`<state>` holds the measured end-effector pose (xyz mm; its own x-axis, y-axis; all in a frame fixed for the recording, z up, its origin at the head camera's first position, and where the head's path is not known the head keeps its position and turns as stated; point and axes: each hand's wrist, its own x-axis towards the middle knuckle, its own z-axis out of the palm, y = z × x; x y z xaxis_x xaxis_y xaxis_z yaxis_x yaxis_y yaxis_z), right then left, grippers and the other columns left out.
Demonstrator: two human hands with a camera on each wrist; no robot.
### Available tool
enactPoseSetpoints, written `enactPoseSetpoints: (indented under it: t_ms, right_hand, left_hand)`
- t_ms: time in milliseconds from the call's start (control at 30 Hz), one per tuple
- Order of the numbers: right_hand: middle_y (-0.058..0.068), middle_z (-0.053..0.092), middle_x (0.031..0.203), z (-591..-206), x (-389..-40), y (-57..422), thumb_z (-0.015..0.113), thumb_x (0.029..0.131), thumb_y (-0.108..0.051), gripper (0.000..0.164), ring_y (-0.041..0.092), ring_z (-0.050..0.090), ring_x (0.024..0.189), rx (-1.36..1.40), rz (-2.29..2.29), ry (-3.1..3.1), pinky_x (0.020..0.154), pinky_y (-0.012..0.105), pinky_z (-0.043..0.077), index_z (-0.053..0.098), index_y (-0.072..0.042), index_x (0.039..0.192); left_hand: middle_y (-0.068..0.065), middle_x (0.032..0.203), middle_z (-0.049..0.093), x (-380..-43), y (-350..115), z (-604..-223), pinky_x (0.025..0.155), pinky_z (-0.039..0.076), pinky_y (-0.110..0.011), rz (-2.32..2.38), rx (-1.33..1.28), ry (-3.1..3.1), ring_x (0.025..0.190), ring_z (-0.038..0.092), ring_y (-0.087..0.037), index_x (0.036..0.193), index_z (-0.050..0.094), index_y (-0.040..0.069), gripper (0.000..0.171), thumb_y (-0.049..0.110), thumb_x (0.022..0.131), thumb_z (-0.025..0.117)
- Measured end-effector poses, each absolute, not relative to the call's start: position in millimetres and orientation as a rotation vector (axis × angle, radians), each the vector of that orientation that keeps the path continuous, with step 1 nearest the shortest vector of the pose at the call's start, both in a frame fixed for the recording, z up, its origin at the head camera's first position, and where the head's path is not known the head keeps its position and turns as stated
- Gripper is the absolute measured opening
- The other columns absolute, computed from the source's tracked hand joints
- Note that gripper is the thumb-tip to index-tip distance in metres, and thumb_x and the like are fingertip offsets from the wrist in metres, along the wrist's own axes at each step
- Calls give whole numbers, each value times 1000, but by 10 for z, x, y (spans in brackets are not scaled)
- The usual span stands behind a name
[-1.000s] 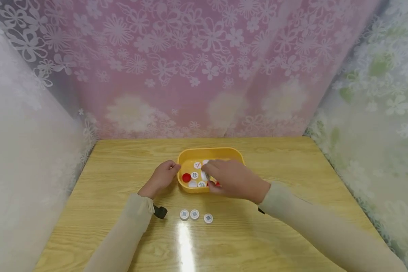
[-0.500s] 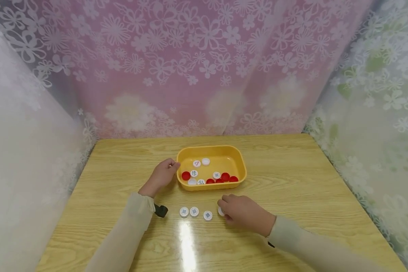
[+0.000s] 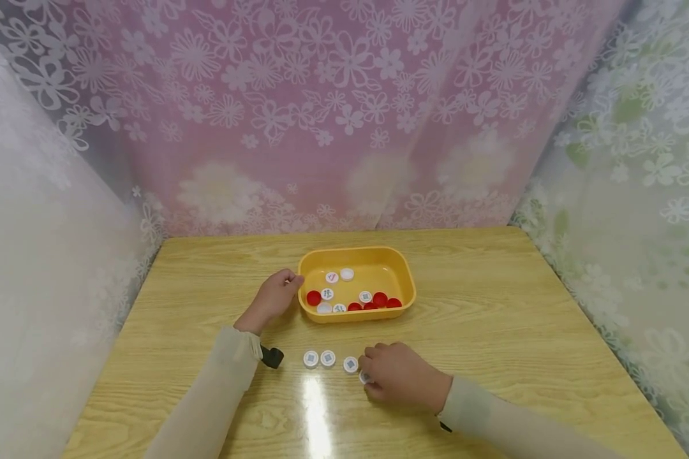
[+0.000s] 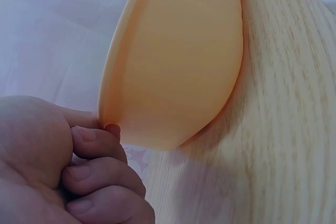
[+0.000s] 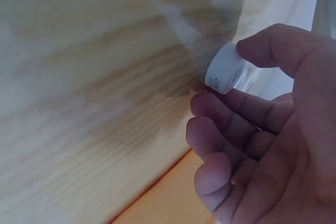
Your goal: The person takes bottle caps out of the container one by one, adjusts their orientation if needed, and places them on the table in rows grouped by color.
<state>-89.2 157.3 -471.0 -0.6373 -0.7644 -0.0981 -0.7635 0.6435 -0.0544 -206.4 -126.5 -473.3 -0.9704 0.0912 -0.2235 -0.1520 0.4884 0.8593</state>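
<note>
My right hand (image 3: 407,376) pinches a white bottle cap (image 5: 224,69) between thumb and fingers, low over the table in front of the yellow plastic tub (image 3: 373,256). Its printed face shows partly in the head view. Left of it on the wood lie three white caps with a square pattern: a left cap (image 3: 311,359), a middle cap (image 3: 328,358) and a right cap (image 3: 350,364), the last close to my fingertips. My left hand (image 3: 272,299) grips the tub's left rim between thumb and index finger, its other fingers curled, as the left wrist view shows.
Inside the tub lie several red caps (image 3: 380,299) and white caps (image 3: 347,274), most along the near wall. The wooden table (image 3: 471,306) ends at a pink floral curtain (image 3: 321,159) behind, with pale floral curtains at both sides.
My right hand has come out of the tub with a white cap, down to the table, then slightly left toward the row of caps. The left hand stays on the tub's rim.
</note>
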Motion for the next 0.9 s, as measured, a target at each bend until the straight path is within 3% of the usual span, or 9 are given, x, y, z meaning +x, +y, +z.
enactPoseSetpoints:
  t_ms: [433,900]
  right_hand:
    - [-10,46,75,-4717,-884,1500,68,93,-28,12,8,41,63,-1279,-33,2768,55,24,36,61,-18,91]
    - [-7,54,84,-4787,-1036,1494,69,94,-30,16,9,48,69,-1191,5,2825,60,28,47,65,-16,101]
  left_hand:
    - [-6,80,49,-2056,-1244,-4719,62,38,-32,1449,-67,2516,69,46,-22,97,57,10,30,37,110,51]
    - [-7,83,50,-2062,-1263,-4714,66,39,-33,1401,-1,2558,75,47,-22,98,58,8,32,37,110,51]
